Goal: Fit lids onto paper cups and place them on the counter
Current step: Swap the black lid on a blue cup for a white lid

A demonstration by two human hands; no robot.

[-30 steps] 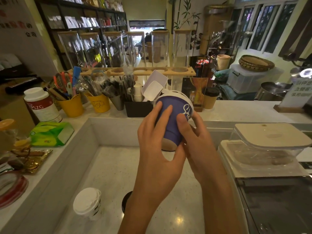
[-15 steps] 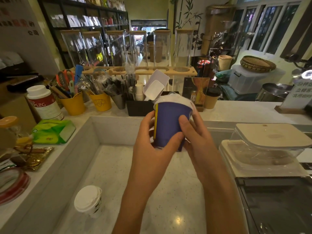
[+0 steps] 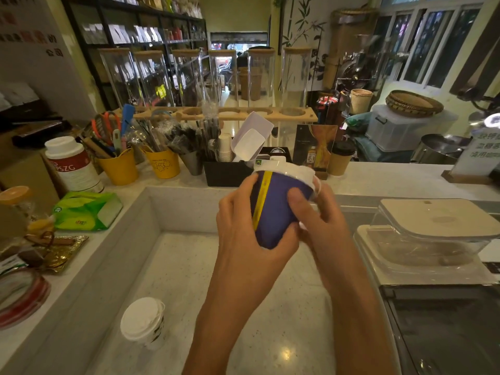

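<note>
Head view, one frame, notes from the remote desk.

- Left hand (image 3: 243, 226) grips the blue paper cup (image 3: 273, 212) from its left side: fingers curl round the wall and the thumb wraps across the lower front near the base.
- Right hand (image 3: 324, 226) holds the same cup from the right. The thumb lies on the wall just under the rim, and the other fingers go round the far side, mostly hidden from me.
- The cup is in the air between the two hands, above the lower counter (image 3: 189, 266). It tilts with its top leaning away and to the right, and a yellow stripe down the wall faces the camera.
- A white lid (image 3: 292, 170) sits on the cup's mouth. I cannot tell whether it is seated all the way round.
- On the lower counter, well to the left and nearer me, a white cup (image 3: 143, 320) stands upright with its own white lid on.
- The raised ledge (image 3: 392, 180) behind carries a black organiser (image 3: 227, 171) with a white scoop (image 3: 250, 139) in it. A brown cup with a black lid (image 3: 342, 159) stands to the organiser's right.
- Left along the ledge: two yellow buckets (image 3: 119, 166) of utensils, a white canister (image 3: 70, 163) with a red label and a green tissue pack (image 3: 86, 211).
- At right, just beside the right forearm, there is a clear container with a pale lid (image 3: 433, 234).
</note>
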